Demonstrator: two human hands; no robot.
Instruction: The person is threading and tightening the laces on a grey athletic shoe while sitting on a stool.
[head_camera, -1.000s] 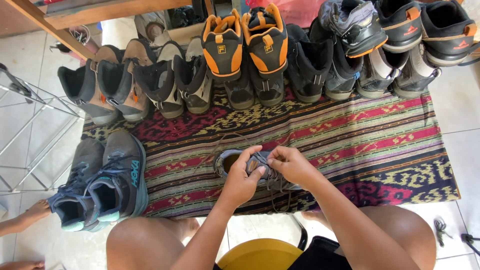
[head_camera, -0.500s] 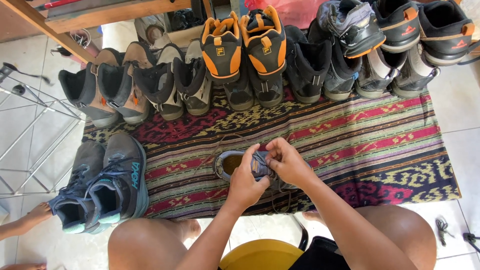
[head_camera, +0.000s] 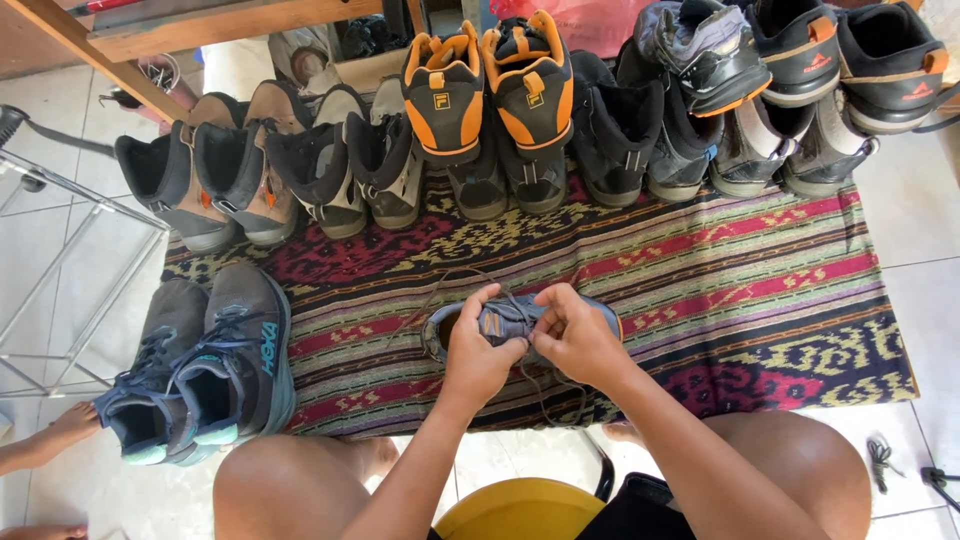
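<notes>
Pinched the dark laces (head_camera: 520, 318) with both hands: left hand (head_camera: 478, 352) curled, thumb and fingertips pressed together on a strand; right hand (head_camera: 578, 338) likewise closed on the laces just beside it, knuckles nearly touching. Worked over a grey-blue shoe (head_camera: 500, 325), mostly hidden beneath the hands, lying on the striped woven mat (head_camera: 740, 270) near its front edge. Loose lace ends trailed onto the mat below the hands. Stood to the left, partly off the mat: a grey pair of running shoes (head_camera: 205, 370). Lined along the mat's far edge: a row of boots, among them an orange-and-black pair (head_camera: 490, 90). Sat behind the mat, bare knees apart above a yellow stool (head_camera: 520, 512).
</notes>
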